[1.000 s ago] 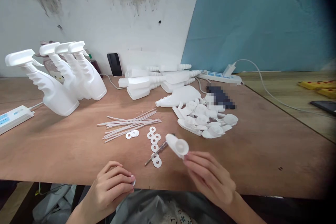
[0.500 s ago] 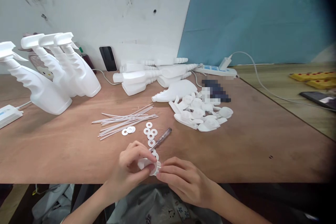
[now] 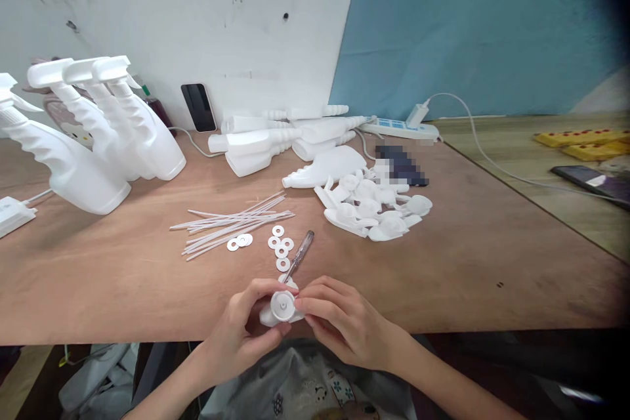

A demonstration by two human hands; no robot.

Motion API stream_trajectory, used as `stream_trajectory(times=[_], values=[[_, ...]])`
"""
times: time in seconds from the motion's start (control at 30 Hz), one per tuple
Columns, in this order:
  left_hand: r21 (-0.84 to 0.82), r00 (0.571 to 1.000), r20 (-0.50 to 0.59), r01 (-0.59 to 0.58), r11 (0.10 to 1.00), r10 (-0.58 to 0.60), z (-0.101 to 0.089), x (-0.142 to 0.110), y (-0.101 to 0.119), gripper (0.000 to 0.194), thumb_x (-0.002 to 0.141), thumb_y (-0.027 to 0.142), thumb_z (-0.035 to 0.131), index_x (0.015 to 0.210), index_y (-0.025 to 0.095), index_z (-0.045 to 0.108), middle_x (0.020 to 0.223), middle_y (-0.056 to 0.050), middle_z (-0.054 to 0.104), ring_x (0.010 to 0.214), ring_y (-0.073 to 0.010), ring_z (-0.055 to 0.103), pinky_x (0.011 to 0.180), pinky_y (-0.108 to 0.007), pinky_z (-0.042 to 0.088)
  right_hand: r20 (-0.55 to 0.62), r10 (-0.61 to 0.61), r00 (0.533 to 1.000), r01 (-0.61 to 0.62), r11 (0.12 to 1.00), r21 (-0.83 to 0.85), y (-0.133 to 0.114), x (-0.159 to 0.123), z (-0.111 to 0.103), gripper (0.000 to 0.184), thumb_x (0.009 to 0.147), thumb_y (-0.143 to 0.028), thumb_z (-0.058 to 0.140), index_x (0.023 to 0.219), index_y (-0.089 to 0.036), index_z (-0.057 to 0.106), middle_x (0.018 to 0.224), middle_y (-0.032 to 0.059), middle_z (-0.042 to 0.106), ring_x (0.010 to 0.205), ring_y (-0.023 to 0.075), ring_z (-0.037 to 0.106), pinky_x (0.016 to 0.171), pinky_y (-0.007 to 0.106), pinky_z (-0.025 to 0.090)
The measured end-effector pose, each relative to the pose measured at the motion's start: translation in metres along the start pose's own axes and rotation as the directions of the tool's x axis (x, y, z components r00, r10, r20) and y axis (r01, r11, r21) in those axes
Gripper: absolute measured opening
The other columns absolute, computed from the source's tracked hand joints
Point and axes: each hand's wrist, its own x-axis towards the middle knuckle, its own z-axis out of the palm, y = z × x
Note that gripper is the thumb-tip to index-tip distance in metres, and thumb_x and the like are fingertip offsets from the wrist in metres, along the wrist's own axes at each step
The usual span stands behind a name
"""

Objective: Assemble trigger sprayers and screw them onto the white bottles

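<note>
Between both hands, over the table's front edge, is a white spray bottle trigger head (image 3: 282, 306), its round cap opening turned up towards me. My left hand (image 3: 245, 323) grips it from the left, thumb below and fingers above. From the right, the fingertips of my right hand (image 3: 339, 321) press on its side. Whether a washer sits inside the opening I cannot tell. Just beyond my fingers lie several flat white washers (image 3: 281, 251) and a screwdriver (image 3: 302, 248) with a clear handle, its tip over the nearest washers.
Thin white tubes (image 3: 231, 226) lie behind the washers, left of centre. A heap of trigger heads (image 3: 367, 207) is right of centre, with white bottles (image 3: 266, 141) lying behind. Assembled spray bottles (image 3: 142, 125) stand at left. A phone (image 3: 198, 107) leans on the wall near a power strip (image 3: 401, 129).
My left hand came over from the left with a washer at its fingertips and met the trigger head held by my right hand. Both hands now hold it, cap opening facing up.
</note>
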Motion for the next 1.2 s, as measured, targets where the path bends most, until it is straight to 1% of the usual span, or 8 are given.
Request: stream_trajectory(times=[0.2,0.3,0.5,0.6,0.7,0.9,1.07,1.2], values=[[0.233,0.990,-0.035,-0.128,0.964,0.139,0.003,0.000,-0.003,0.026,0.081,0.014,0.056,0.105,0.021,0.050,0.109,-0.009,0.062,0.094,-0.0189,0.061,0.075,-0.029,0.051,-0.026,0.005,1.000,-0.008,0.991,-0.137,-0.001,-0.002,0.000,0.031,0.085,-0.013,0.046,0.116,-0.017,0.047,0.099,0.0086,0.062,0.088,0.0165,0.058,0.075,0.031,0.050],[0.369,0.966,-0.014,-0.234,0.900,0.257,0.003,0.004,0.001,0.027,0.079,0.013,0.058,0.104,0.021,0.050,0.103,-0.007,0.065,0.087,-0.0173,0.061,0.074,-0.028,0.049,-0.105,0.089,0.991,-0.104,0.984,-0.147,-0.003,-0.002,0.000,0.031,0.085,-0.015,0.047,0.116,-0.015,0.047,0.105,0.0114,0.060,0.094,0.0190,0.057,0.078,0.034,0.050],[0.508,0.911,-0.001,-0.355,0.785,0.412,0.008,0.007,0.002,0.027,0.077,0.008,0.058,0.102,0.019,0.050,0.102,-0.009,0.066,0.086,-0.0158,0.062,0.075,-0.028,0.046,-0.108,0.304,0.947,-0.304,0.953,0.019,0.001,0.006,-0.013,0.023,0.092,-0.013,0.035,0.103,-0.018,0.055,0.103,0.0074,0.061,0.098,0.0165,0.056,0.084,0.032,0.048],[0.524,0.872,-0.025,-0.405,0.749,0.488,0.009,0.006,-0.001,0.033,0.078,0.007,0.057,0.106,0.019,0.046,0.102,-0.009,0.066,0.086,-0.0153,0.063,0.076,-0.028,0.045,-0.198,0.354,0.914,-0.379,0.920,-0.104,0.011,0.016,-0.018,0.018,0.090,-0.013,0.042,0.100,-0.018,0.056,0.099,0.0059,0.062,0.096,0.0171,0.056,0.084,0.032,0.047],[0.568,0.845,-0.012,-0.434,0.699,0.535,0.010,0.004,-0.003,0.027,0.078,0.007,0.058,0.098,0.020,0.047,0.102,-0.009,0.066,0.084,-0.0153,0.062,0.073,-0.029,0.045,-0.115,0.330,0.937,-0.349,0.897,-0.273,0.021,0.030,-0.015,0.013,0.086,-0.012,0.050,0.095,-0.017,0.058,0.091,0.0049,0.065,0.088,0.0194,0.057,0.080,0.034,0.047],[0.648,0.865,0.019,-0.393,0.653,0.502,0.009,0.003,-0.002,0.015,0.079,0.009,0.057,0.090,0.019,0.054,0.104,-0.009,0.065,0.077,-0.0152,0.059,0.068,-0.028,0.045,0.143,0.295,0.945,-0.194,0.855,-0.480,0.035,0.052,0.002,0.014,0.080,-0.019,0.062,0.093,-0.014,0.062,0.086,0.0060,0.066,0.082,0.0216,0.056,0.073,0.034,0.047],[0.604,0.839,-0.036,-0.415,0.680,0.543,0.010,0.003,-0.005,0.016,0.077,0.007,0.060,0.087,0.018,0.053,0.102,-0.008,0.066,0.075,-0.0149,0.061,0.066,-0.027,0.046,0.175,0.330,0.927,-0.227,0.870,-0.438,0.042,0.063,0.007,0.019,0.077,-0.022,0.066,0.095,-0.017,0.063,0.089,0.0059,0.067,0.087,0.0213,0.056,0.076,0.032,0.046],[0.498,0.844,-0.102,-0.415,0.762,0.527,0.011,0.002,-0.005,0.033,0.076,0.008,0.062,0.104,0.018,0.046,0.102,-0.009,0.067,0.082,-0.0164,0.064,0.069,-0.027,0.047,0.176,0.380,0.908,-0.303,0.887,-0.348,0.043,0.066,0.006,0.026,0.073,-0.023,0.071,0.096,-0.017,0.063,0.099,0.0077,0.064,0.097,0.0228,0.054,0.082,0.033,0.046]])
